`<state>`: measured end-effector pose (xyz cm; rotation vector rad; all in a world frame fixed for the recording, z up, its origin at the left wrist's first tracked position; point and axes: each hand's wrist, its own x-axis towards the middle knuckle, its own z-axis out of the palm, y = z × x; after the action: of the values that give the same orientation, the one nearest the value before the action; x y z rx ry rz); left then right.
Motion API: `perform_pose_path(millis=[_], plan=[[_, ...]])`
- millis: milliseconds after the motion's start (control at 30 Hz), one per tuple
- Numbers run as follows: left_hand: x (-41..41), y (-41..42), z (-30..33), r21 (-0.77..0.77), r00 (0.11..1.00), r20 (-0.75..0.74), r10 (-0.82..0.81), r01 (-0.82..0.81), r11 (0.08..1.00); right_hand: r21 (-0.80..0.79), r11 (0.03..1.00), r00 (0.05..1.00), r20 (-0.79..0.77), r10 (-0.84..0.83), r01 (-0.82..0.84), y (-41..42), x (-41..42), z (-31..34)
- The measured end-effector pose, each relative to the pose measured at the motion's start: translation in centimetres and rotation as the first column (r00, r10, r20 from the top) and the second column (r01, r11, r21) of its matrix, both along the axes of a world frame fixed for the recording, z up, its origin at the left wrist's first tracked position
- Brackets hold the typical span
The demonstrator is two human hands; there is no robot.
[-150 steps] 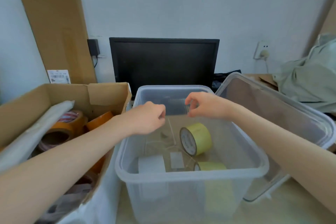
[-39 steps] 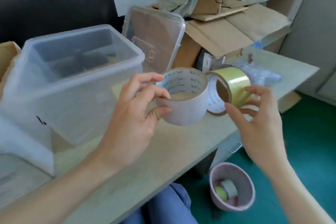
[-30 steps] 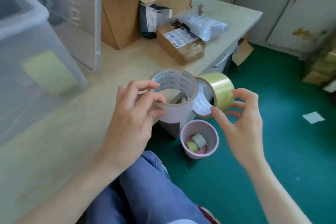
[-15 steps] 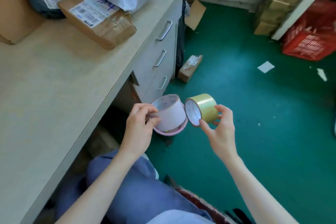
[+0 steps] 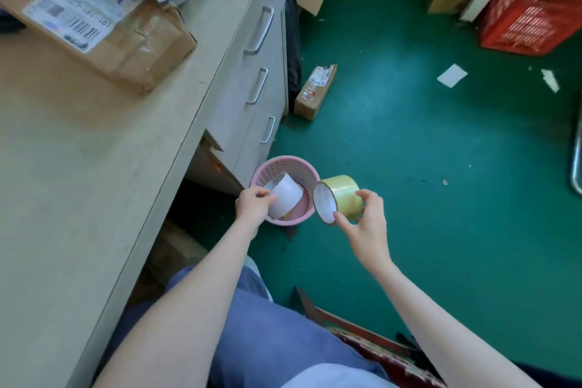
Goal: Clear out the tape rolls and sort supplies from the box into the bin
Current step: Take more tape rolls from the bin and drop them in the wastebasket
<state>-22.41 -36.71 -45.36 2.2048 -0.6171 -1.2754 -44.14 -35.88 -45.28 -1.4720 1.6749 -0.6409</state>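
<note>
Both hands were full. Left hand [image 5: 253, 205] had its fingers wrapped round a white tape roll [image 5: 285, 197], tilted and sitting right over the mouth of the pink bin [image 5: 302, 171], maybe partly inside, hard to say. Right hand [image 5: 367, 219] pinched a yellow tape roll [image 5: 341, 197] between thumb and fingers, just beside the bin's rim, over the green floor [image 5: 409, 142]. Bin stood on the floor next to the desk drawers [image 5: 252, 85]. Up on the desk [image 5: 78, 167] lay a taped cardboard parcel [image 5: 100, 28], and a red crate [image 5: 532, 9] sat well off by the far corner.
</note>
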Motion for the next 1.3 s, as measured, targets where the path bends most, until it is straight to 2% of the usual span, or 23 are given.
perform_pose_path(millis=[167,333,467,800,1000,1167,1300], plan=[[-0.5,-0.7,-1.7,0.031,0.975,-0.161,0.152,-0.149,0.988,0.055,0.998,0.999,0.009,-0.045,0.044,0.4,0.7,-1.0],[-0.4,0.4,-2.3,0.033,0.863,-0.333,0.379,-0.391,0.920,0.088,0.994,0.998,0.018,-0.059,0.057,0.5,1.2,-1.8],[0.2,2.6,-2.4,0.078,0.792,-0.399,0.463,-0.474,0.877,0.123,0.990,0.997,0.035,-0.067,0.063,-0.4,2.1,-2.4],[1.4,5.2,-1.4,0.009,0.806,-0.342,0.483,-0.511,0.860,0.262,0.964,0.998,0.025,-0.059,0.050,-5.0,5.9,-4.8],[2.1,4.9,-0.4,-0.048,0.843,-0.311,0.440,-0.476,0.878,0.328,0.939,0.994,0.057,0.090,-0.104,-7.9,5.8,-5.5],[1.5,4.3,0.3,-0.066,0.892,-0.276,0.357,-0.388,0.919,0.319,0.947,0.998,0.055,0.021,-0.037,-7.7,5.1,-4.7],[0.8,3.9,1.2,-0.075,0.911,-0.260,0.319,-0.349,0.934,0.304,0.952,0.992,0.130,0.001,-0.041,-6.6,4.9,-3.8]])
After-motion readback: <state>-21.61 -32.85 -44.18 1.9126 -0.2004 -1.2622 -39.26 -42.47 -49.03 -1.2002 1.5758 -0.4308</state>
